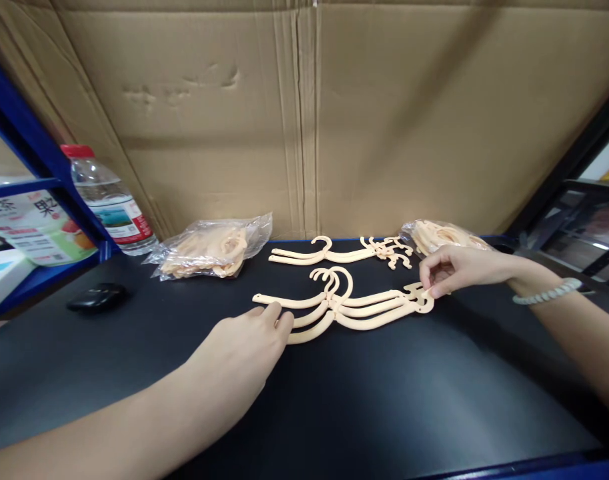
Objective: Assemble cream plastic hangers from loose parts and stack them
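Several cream plastic clothes hangers (367, 325) lie nested on the black tabletop, their hooks bunched together at the middle. My left hand (249, 343) is closed over the left ends of the two nearer hangers and hides their tips. At the right ends, my right hand (452, 270) pinches a flat cream end piece (424, 303) between thumb and fingers. Beyond these lies another group of hanger parts: arms with one large hook (322, 247), and a pile of small hooked pieces (392, 250) to its right.
Clear bags of cream parts lie at the back left (209, 250) and back right (442, 233), the latter behind my right hand. A black mouse (98, 298) and a red-capped water bottle (114, 207) stand left. A cardboard sheet (209, 120) walls off the back.
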`<move>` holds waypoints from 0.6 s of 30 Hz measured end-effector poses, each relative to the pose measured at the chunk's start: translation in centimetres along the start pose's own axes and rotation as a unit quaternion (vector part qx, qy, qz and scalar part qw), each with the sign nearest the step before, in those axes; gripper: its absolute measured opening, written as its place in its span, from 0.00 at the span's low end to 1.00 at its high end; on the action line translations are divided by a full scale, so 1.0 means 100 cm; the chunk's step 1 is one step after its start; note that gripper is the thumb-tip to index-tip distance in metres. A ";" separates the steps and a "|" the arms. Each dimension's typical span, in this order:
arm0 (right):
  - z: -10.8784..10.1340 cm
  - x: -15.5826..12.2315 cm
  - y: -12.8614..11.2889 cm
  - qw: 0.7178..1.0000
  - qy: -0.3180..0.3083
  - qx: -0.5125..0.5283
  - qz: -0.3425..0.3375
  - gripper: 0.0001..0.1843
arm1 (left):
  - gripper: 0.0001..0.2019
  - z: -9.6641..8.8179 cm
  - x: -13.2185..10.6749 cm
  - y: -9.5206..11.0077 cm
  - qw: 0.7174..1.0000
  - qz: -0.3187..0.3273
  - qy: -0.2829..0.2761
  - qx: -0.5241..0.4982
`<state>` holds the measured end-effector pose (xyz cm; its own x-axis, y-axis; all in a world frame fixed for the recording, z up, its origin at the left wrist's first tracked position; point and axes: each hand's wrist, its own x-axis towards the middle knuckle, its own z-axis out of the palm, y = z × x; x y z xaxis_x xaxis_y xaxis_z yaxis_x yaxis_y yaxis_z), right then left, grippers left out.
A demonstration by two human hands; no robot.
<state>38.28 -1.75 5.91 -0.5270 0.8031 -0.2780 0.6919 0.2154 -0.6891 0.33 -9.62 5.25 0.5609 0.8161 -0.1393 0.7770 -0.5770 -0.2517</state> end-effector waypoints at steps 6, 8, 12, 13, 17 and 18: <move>0.003 0.003 0.004 0.999 0.016 -0.041 0.019 0.14 | 0.21 0.000 0.008 -0.006 0.999 -0.003 0.042 -0.012; 0.004 0.004 0.005 0.998 0.036 -0.052 0.020 0.14 | 0.21 0.002 0.012 -0.009 0.999 -0.009 0.036 -0.009; 0.005 0.006 0.007 0.994 0.065 -0.088 0.013 0.14 | 0.21 0.006 0.020 -0.015 0.999 -0.007 0.047 0.012; 0.006 0.007 0.007 0.992 0.072 -0.099 0.012 0.14 | 0.21 0.007 0.022 -0.016 0.998 -0.007 0.054 0.014; 0.006 0.008 0.007 0.988 0.086 -0.131 0.005 0.16 | 0.19 0.011 0.026 -0.021 0.997 -0.004 0.076 0.017; 0.006 0.007 0.007 0.987 0.085 -0.136 0.003 0.16 | 0.19 0.011 0.026 -0.022 0.997 -0.002 0.079 0.019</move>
<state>38.12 -1.31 4.83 -0.4482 0.8814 -0.1490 0.8140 0.3335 -0.4756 -0.18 -6.18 4.38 0.5980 0.8013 0.0141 0.7696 -0.5693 -0.2892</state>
